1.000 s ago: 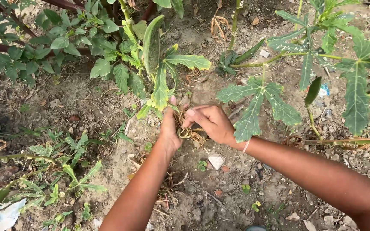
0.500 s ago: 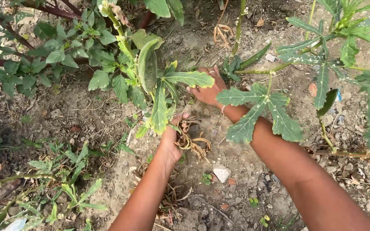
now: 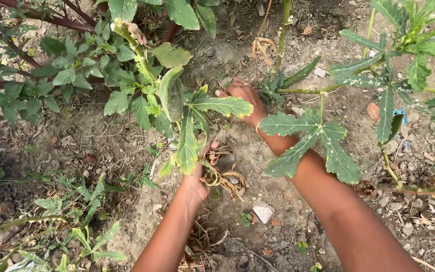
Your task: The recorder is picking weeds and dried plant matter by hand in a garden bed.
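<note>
Two hands work low: our left hand squeezes dry curly stems; our right hand reaches, fingers apart. We should pull gently.

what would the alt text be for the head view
A person's left hand grips a clump of dry brown weeds on bare soil, while the right hand reaches to the base of an okra plant's stem. Lobed green okra leaves overhang both arms.
</note>
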